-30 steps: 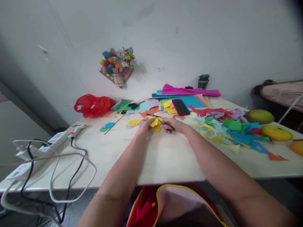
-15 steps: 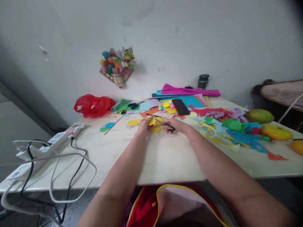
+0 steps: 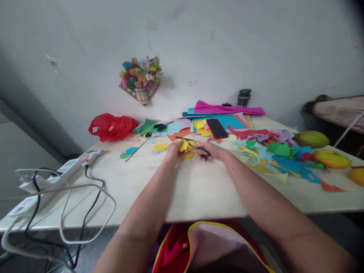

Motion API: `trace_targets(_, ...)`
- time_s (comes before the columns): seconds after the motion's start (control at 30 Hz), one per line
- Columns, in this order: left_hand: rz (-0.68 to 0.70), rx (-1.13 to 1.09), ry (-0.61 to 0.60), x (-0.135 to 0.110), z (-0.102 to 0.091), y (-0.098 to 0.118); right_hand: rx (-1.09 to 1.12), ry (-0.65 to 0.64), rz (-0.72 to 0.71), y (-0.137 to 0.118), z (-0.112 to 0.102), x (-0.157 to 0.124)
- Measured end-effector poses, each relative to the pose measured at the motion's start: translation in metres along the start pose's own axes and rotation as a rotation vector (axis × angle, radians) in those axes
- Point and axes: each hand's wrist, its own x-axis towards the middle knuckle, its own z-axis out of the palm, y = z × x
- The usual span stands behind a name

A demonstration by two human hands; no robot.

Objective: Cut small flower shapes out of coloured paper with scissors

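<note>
My left hand [image 3: 173,152] pinches a scalloped piece of yellow paper [image 3: 183,145] above the table. My right hand [image 3: 212,150] is closed round the dark handles of a pair of scissors [image 3: 203,152]. The blades point left and lie against the yellow paper's edge. Below the hands rests a loose yellow scrap [image 3: 187,155]. A yellow paper cutout [image 3: 160,147] with a wavy rim lies left of my left hand. Just beyond the paper shows a thin dark stick-like thing [image 3: 182,137] that I cannot make out.
Behind the hands lie a phone [image 3: 217,128] and coloured sheets [image 3: 227,120]. Paper scraps [image 3: 284,151] and mangoes [image 3: 332,158] cover the right side. On the left are a red plastic bag [image 3: 112,127], second scissors [image 3: 162,126] and a power strip [image 3: 57,183] with trailing cables.
The yellow paper and the scissor blades have shifted slightly against each other; the blades look closer together now. Both arms stay almost in place.
</note>
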Motion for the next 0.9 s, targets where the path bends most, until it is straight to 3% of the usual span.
trace_targets(0.57, 0.024, 0.006, -0.036, -0.0028, 0.0054, -0.0029, 0.116, 0.102, 0.054, -0.0019, 0.0078, 0.0026)
trace_targets(0.9, 0.055, 0.082, -0.136, -0.0012, -0.0005, -0.0026, 0.155, 0.121, 0.074, -0.0005, 0.0072, 0.0036)
